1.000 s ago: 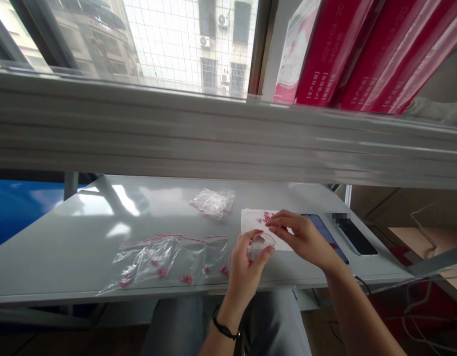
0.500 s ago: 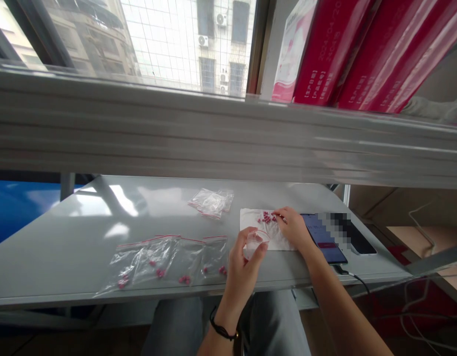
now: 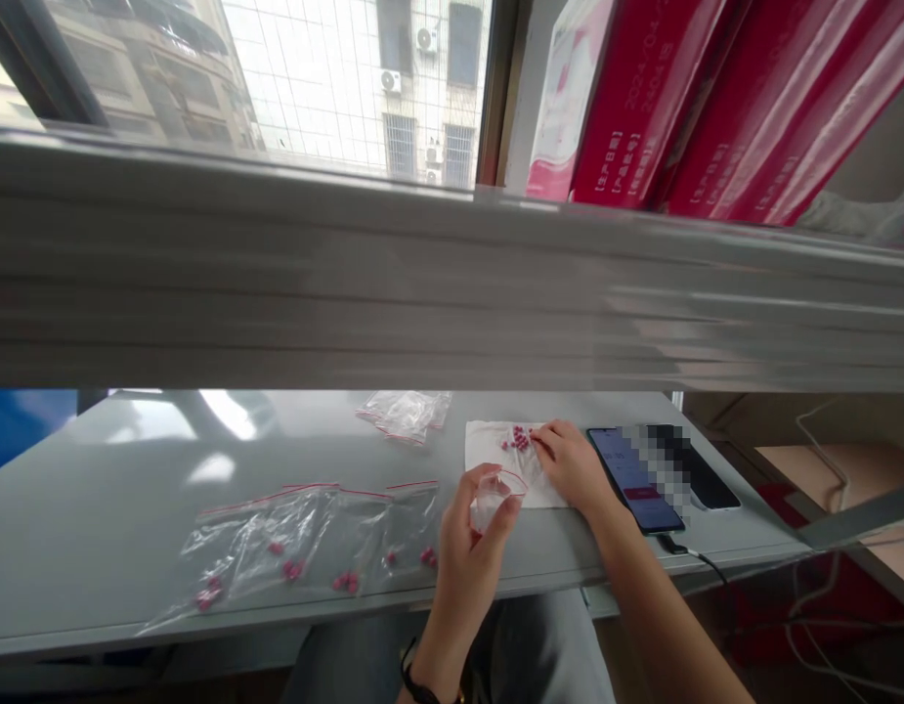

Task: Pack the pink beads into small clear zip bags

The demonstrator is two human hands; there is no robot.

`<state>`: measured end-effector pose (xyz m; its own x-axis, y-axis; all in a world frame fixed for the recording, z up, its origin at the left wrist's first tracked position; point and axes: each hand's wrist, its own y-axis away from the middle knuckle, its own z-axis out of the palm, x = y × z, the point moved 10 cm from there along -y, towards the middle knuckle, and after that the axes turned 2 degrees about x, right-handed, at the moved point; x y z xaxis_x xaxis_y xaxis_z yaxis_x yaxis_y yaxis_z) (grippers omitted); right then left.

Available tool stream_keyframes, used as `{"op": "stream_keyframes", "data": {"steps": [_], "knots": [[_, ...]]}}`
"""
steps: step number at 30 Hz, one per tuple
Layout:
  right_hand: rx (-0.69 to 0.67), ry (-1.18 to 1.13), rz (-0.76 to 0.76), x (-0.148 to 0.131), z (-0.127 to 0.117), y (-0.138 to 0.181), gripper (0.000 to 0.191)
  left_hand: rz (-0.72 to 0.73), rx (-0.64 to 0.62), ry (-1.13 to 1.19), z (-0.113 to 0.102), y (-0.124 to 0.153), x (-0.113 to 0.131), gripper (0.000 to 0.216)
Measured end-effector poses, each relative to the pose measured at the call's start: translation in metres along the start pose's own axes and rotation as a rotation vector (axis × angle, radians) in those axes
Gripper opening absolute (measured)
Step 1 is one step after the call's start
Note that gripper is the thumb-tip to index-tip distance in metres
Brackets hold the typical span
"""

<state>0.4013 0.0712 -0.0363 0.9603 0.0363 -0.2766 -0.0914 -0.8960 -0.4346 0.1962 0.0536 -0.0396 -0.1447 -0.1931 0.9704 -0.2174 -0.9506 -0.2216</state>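
My left hand [image 3: 470, 543] holds a small clear zip bag [image 3: 499, 494] with a red seal line, its mouth spread apart between thumb and fingers. My right hand [image 3: 573, 464] rests over a white paper sheet [image 3: 477, 440], fingertips pinched together at the edge of a small pile of red pills [image 3: 521, 438]. One red pill shows at those fingertips, partly hidden by them. Left of my left hand, several clear zip bags [image 3: 364, 523] lie in an overlapping row, each with a few red pills near its bottom.
More clear zip bags [image 3: 408, 416] lie in a stack farther back. Right of the paper are a lit phone [image 3: 631, 479] with a cable and another dark phone [image 3: 705, 469]. A grey shelf beam [image 3: 422, 293] crosses above the table, with red boxes [image 3: 657, 108] standing on it.
The whole view has shifted slightly, so the table appears a little lower and farther left. My left hand still holds the bag, and my right fingers remain at the pills.
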Motion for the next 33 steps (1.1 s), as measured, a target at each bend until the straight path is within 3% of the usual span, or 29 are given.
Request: {"op": "stream_keyframes", "data": {"steps": [10,15,18,21,26,29,33], "knots": [[-0.023,0.004,-0.004,-0.002,0.002,-0.004,0.022,-0.021,0.015,-0.001,-0.002,0.0,-0.006,0.036],[0.031,-0.078,0.035,-0.003,-0.012,-0.003,0.021,-0.01,0.008,0.01,-0.001,0.0,-0.004,0.037],[0.067,-0.309,0.057,-0.02,-0.038,0.001,0.014,-0.035,0.01,0.001,-0.001,0.001,-0.003,0.038],[-0.005,-0.604,-0.002,-0.057,-0.065,0.006,0.014,-0.05,-0.005,-0.008,0.0,0.002,-0.003,0.04],[-0.144,-0.609,-0.201,-0.11,-0.087,0.011,0.014,-0.029,-0.063,0.031,0.006,0.001,0.002,0.038],[-0.14,-0.583,-0.288,-0.118,-0.091,0.013,0.017,-0.027,-0.11,0.096,0.012,0.0,0.005,0.034],[-0.156,-0.601,-0.204,-0.106,-0.093,0.015,0.021,-0.046,-0.136,0.115,0.015,0.001,0.006,0.034]]}}
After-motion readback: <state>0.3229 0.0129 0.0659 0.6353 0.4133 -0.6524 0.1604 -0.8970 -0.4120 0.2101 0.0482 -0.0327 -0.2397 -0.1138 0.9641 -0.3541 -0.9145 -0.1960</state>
